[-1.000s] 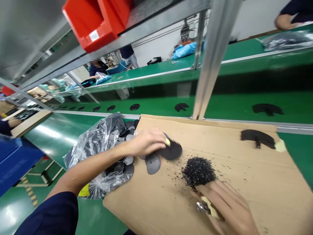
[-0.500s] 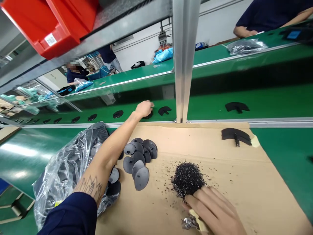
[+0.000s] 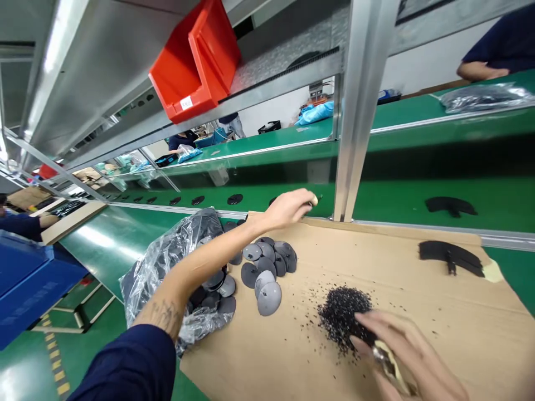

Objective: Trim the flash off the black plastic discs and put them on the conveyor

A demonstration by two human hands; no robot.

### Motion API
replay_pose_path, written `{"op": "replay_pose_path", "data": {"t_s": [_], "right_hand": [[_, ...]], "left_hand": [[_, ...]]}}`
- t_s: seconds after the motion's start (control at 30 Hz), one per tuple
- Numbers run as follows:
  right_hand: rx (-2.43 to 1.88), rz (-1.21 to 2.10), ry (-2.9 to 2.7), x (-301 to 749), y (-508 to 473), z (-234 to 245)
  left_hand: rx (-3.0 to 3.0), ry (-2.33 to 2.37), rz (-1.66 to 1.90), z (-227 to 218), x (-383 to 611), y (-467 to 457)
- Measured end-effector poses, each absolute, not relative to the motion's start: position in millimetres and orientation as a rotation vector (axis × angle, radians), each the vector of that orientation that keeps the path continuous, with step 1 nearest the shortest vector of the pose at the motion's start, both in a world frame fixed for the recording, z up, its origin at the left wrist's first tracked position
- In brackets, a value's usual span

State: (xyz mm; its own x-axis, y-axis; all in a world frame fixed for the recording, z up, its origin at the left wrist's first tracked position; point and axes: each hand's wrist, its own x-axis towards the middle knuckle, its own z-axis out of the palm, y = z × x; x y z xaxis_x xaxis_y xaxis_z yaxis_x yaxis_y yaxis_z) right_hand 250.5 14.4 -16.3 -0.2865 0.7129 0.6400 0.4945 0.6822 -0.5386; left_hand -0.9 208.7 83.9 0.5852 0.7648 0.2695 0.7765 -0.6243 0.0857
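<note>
Looking down from the head cam, there's only this one view, so here goes. The left hand (image 3: 290, 207) is stretched out over the far edge of the cardboard (image 3: 418, 301), right where it meets the green belt (image 3: 397, 186). Its fingers are bunched together at the tips, with a yellowish cover on one fingertip, and I can't tell if anything is pinched in there. The discs (image 3: 267, 270) sit in a loose overlapping heap on the cardboard, just under that forearm and near the left edge. More of them spill out of the bag (image 3: 167, 259) lying just beside the heap, half on the cardboard. The right hand (image 3: 401, 351) is down in the bottom right corner, fingers clamped on a small shiny metal tool (image 3: 381, 355). That hand touches the near side of the bits (image 3: 343, 313), a little black pile with crumbs scattered around it. A flat black part (image 3: 451, 257) lies well apart at the cardboard's far right corner. Another one like it (image 3: 450, 205) sits on the belt behind, and a row of dark pieces runs off along the belt to the left. A metal post (image 3: 359, 111) stands at the cardboard's far edge, just right of the left hand. A red bin (image 3: 196, 61) sits tilted on the shelf above, and a blue crate (image 3: 20, 284) is low on the left. Someone else's arm (image 3: 476, 69) rests on the far bench, top right.
</note>
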Motion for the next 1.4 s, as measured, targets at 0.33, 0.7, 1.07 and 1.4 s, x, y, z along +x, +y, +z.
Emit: {"op": "replay_pose_path", "data": {"t_s": [0.33, 0.7, 1.07, 1.4], "right_hand": [[-0.891, 1.173, -1.972, 229, 6, 14], [-1.234, 1.172, -1.618, 224, 9, 16], [-1.296, 1.240, -1.598, 223, 6, 14], [-1.244, 1.459, -1.394, 225, 6, 13]], "left_hand": [[-3.734, -1.022, -0.769, 55, -9, 6], [-2.499, -1.982, 0.197, 31, -56, 16], [-2.581, -1.997, -0.137, 12, -43, 18], [-2.884, -1.835, -1.196, 28, -35, 9]]}}
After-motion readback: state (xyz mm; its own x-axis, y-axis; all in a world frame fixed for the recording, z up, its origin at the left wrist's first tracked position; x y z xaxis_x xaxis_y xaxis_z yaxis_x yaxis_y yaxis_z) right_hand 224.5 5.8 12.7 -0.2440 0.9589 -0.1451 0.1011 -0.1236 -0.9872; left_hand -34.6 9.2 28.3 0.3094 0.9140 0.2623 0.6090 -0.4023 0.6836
